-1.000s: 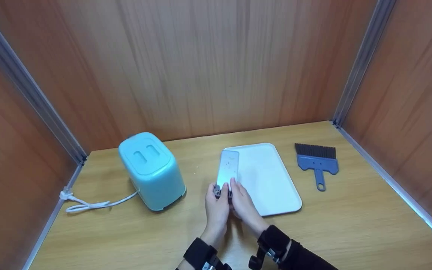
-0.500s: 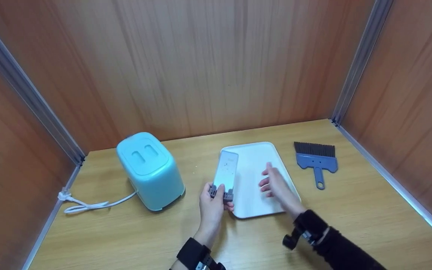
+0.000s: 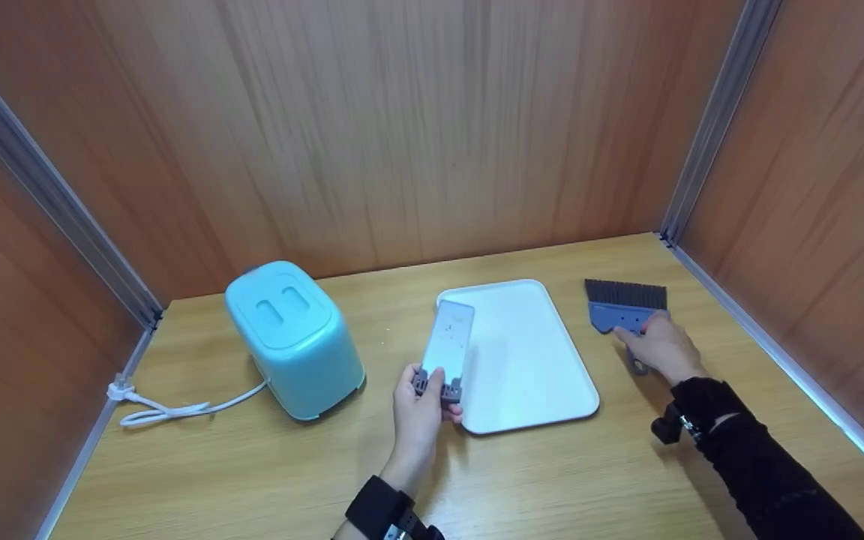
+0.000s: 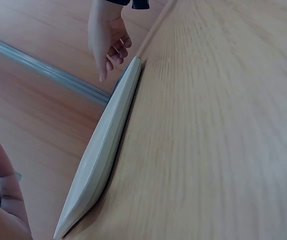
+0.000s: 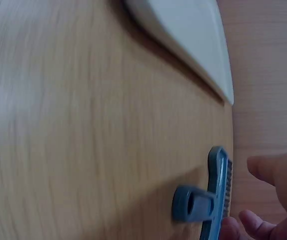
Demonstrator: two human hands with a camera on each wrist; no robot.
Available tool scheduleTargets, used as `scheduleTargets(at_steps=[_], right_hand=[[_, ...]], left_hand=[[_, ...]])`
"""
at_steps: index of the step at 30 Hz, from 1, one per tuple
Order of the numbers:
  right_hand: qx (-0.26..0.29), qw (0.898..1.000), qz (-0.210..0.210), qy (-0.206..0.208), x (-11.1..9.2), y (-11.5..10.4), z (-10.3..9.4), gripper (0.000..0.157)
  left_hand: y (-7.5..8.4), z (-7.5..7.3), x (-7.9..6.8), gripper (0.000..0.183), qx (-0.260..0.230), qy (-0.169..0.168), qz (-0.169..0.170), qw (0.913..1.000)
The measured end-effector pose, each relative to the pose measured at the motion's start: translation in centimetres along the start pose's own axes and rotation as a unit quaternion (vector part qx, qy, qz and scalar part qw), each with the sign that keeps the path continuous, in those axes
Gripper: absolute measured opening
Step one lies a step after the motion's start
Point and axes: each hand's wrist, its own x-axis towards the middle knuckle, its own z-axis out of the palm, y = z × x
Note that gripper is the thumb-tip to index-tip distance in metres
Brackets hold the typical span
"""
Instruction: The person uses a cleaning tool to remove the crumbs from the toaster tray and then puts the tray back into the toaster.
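Left hand has the flat pale panel pinched by its dark gray end, thumb on top, and from the head view the panel overlaps the left edge of the white tray. Right hand is over at the blue brush, thumb and fingers apart by the handle; can't tell if they're touching it. Brush lies on the surface, right of the tray. Turquoise appliance stands off to the left.
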Motion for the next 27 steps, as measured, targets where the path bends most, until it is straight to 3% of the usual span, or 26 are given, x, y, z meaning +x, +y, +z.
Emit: scheduleTargets(at_steps=[4, 10, 13, 15, 20, 23, 27], right_hand=[[-0.046, 0.998, 0.025, -0.022, 0.3, 1.0, 0.1, 0.055], [-0.040, 0.998, 0.046, -0.035, 0.8, 1.8, 0.0, 0.052], [0.002, 0.998, 0.044, -0.045, 1.1, 2.2, -0.6, 0.045], [0.061, 0.994, 0.052, -0.071, 1.2, 2.6, -0.9, 0.037], [0.193, 0.965, 0.092, -0.152, 1.3, 3.2, -1.7, 0.019], [0.190, 0.963, 0.096, -0.167, 1.4, 3.4, -1.9, 0.031], [0.143, 0.973, 0.104, -0.149, 1.5, 4.2, -1.8, 0.067]], left_hand=[[-0.1, -0.2, -0.1, 0.013, -0.001, -0.003, 0.002, 1.0000], [0.0, -0.3, -0.2, 0.014, 0.003, -0.002, -0.003, 1.0000], [0.1, -0.3, -0.2, 0.015, 0.002, 0.001, -0.005, 1.0000], [0.1, -0.4, -0.3, 0.016, 0.002, 0.002, -0.005, 1.0000], [0.1, -0.5, -0.3, 0.016, 0.004, 0.002, -0.007, 1.0000], [0.1, -0.5, -0.3, 0.016, 0.006, -0.001, -0.006, 1.0000], [0.2, -0.6, -0.5, 0.017, 0.007, -0.008, -0.006, 0.9999]])
